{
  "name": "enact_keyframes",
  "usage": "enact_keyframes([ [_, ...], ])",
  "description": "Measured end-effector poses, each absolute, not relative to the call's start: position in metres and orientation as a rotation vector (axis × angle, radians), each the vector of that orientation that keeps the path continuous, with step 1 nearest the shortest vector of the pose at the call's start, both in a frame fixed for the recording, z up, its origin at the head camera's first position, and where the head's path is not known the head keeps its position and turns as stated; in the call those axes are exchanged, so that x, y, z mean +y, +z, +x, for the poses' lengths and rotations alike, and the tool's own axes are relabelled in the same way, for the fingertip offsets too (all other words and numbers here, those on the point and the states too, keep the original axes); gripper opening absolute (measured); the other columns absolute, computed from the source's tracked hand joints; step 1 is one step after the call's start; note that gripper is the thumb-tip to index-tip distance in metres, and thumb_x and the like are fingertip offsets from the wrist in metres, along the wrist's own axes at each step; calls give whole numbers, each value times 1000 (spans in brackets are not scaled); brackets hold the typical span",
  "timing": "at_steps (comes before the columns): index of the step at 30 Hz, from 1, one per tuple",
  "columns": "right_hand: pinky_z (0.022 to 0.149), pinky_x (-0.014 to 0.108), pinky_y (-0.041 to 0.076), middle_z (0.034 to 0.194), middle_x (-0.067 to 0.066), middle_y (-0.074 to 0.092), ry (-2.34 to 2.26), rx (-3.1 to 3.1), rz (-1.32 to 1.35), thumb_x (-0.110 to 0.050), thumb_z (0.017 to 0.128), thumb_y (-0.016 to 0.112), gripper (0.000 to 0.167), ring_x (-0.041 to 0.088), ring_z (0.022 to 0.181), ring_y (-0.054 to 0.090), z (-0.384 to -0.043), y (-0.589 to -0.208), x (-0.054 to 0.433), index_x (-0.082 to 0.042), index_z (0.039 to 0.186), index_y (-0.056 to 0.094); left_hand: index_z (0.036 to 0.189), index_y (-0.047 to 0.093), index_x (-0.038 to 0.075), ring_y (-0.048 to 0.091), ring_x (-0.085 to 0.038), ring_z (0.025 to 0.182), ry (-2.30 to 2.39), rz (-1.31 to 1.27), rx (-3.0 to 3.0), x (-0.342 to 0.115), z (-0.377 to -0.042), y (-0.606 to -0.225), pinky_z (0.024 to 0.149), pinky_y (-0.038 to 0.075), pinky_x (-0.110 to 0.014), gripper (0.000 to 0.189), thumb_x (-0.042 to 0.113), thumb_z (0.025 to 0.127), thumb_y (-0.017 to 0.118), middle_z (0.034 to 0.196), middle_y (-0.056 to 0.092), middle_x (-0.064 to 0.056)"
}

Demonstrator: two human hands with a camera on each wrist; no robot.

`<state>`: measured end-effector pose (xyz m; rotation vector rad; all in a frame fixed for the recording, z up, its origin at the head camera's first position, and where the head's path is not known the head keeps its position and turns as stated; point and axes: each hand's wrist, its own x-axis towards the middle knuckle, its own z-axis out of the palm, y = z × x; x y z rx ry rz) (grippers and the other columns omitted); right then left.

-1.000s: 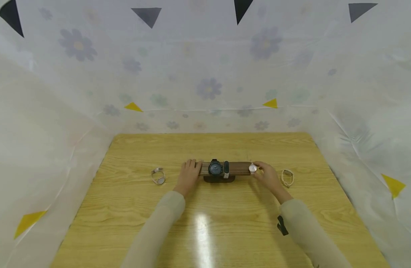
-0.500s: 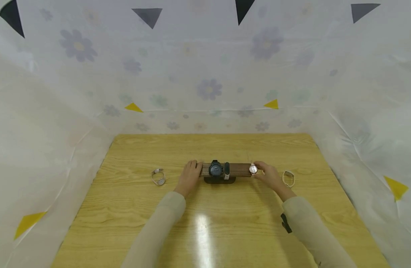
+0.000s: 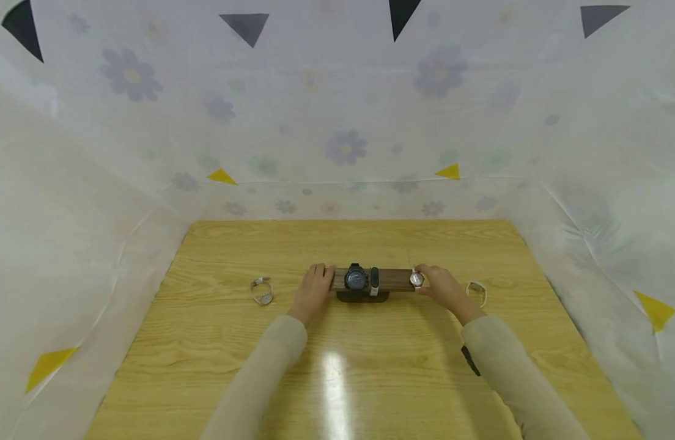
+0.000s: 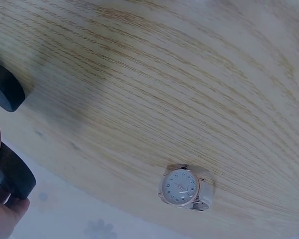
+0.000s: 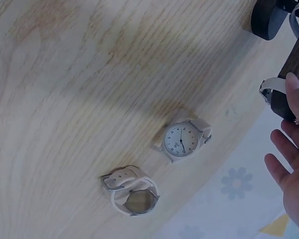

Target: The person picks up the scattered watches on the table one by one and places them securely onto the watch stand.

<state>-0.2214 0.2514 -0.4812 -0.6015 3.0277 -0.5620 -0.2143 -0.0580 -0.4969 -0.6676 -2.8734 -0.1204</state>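
The left hand (image 3: 313, 292) clamps fingers and thumb round the stand (image 3: 395, 279) at its left end. At the stand's right end, the right hand (image 3: 443, 292) pinches the white watch (image 3: 416, 279), its other fingers apart. The black watch (image 3: 356, 278) and band (image 3: 375, 280) sit on the stand. Left of it lies the rose watch (image 4: 180, 188); right, two loose watches (image 5: 181, 140).

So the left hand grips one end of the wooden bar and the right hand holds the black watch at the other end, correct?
Not quite: the head view shows the right hand holding the white-faced watch, not a black one, at that end. The left hand does grip the opposite end of the wooden bar.
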Motion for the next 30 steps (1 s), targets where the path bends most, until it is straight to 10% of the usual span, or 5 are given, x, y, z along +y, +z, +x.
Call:
enact_keyframes([
  [30, 85, 58, 46, 111, 31, 57, -535, 3134, -599, -19, 69, 81, 56, 46, 99, 55, -219, -486, 244, 0, 117, 59, 126, 48, 4, 51, -31, 111, -16, -680, -2857, -59, -214, -497, 97, 46, -36, 47, 9, 84, 67, 116, 53, -16],
])
